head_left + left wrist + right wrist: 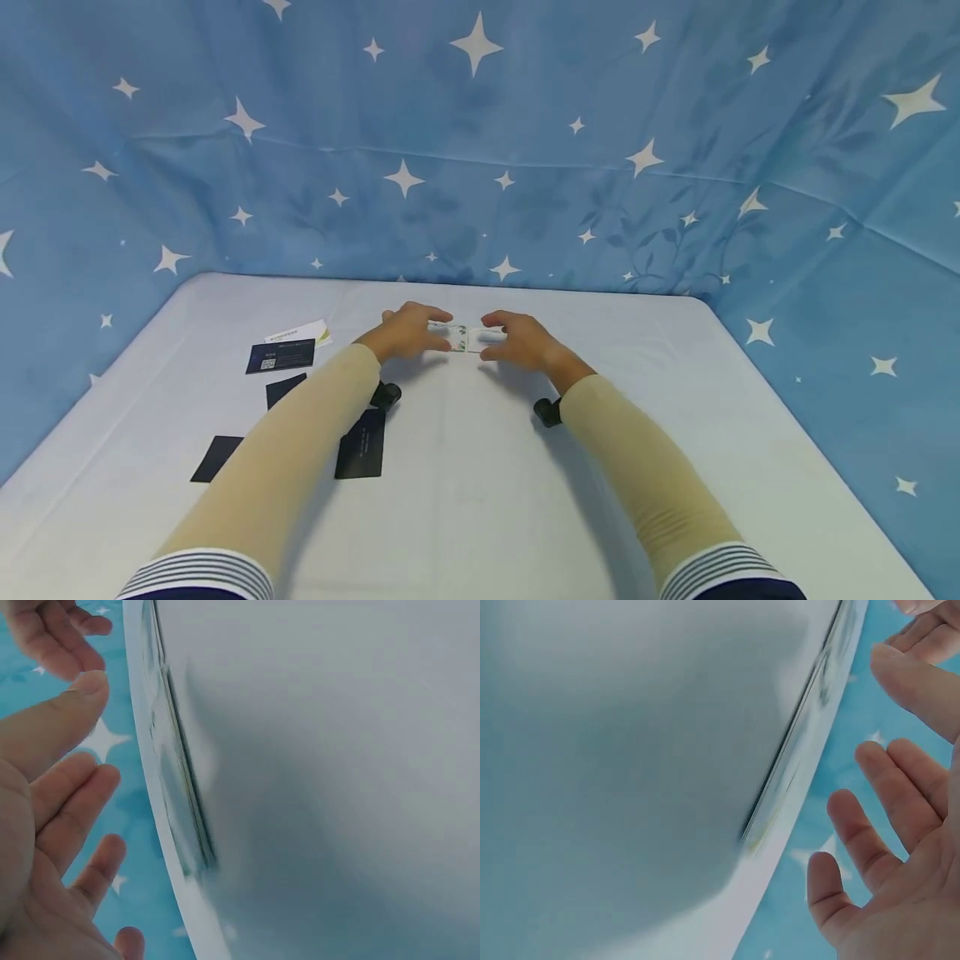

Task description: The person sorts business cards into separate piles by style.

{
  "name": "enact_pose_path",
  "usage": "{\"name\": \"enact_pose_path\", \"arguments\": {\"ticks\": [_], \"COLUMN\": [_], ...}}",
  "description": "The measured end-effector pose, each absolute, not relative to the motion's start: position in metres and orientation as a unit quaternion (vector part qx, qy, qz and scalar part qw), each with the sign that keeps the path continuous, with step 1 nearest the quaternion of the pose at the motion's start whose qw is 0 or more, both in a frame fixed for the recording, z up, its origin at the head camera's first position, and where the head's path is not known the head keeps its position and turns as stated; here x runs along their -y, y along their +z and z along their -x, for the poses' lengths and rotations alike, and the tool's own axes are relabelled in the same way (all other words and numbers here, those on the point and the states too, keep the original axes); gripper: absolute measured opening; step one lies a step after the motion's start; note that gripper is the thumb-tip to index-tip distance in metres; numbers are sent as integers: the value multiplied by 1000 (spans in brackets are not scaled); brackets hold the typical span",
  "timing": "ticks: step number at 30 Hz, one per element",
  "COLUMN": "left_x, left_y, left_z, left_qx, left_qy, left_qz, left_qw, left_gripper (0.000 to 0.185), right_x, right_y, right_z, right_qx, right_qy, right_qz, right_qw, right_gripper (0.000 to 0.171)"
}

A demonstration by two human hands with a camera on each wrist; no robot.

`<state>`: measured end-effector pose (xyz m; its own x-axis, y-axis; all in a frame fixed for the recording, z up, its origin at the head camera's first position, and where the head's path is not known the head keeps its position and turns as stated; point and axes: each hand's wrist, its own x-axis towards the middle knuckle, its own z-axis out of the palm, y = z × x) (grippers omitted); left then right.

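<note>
I see my left hand (408,332) and right hand (521,340) flanking a white card (467,337). Both sets of fingers are relaxed, gripping nothing.

a card (467,337) is flanked by both hands far back on the tabletop (480,500); more cards (281,356) are spread to its left.

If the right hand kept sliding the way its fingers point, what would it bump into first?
Most likely the small white card lying between the hands; the right hand points leftward at it. Just beyond waits the left hand. Whether its fingertips already touch the card is unclear.
</note>
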<state>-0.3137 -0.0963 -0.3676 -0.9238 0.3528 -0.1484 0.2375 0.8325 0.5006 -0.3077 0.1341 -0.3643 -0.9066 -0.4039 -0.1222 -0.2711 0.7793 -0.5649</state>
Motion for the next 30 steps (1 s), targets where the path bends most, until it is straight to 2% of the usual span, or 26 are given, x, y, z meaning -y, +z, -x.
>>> {"name": "enact_pose_path", "arguments": {"ticks": [6, 15, 24, 30], "left_x": [130, 184, 230, 255], "left_y": [-370, -375, -372, -367], "left_z": [301, 287, 279, 273], "left_qx": [-953, -959, -971, -976], "left_qy": [254, 251, 226, 204], "left_qz": [-128, -94, -49, -22], "left_qw": [102, 95, 68, 77], "left_gripper": [57, 57, 61, 67], "right_x": [-101, -59, -35, -27], "right_y": [-363, -368, -372, -372], "right_z": [300, 293, 288, 287], "right_qx": [-922, -909, -897, -902], "right_qy": [-300, -304, -306, -281], "right_qz": [217, 249, 283, 296], "right_qw": [115, 139, 143, 143], "right_gripper": [61, 60, 58, 58]}}
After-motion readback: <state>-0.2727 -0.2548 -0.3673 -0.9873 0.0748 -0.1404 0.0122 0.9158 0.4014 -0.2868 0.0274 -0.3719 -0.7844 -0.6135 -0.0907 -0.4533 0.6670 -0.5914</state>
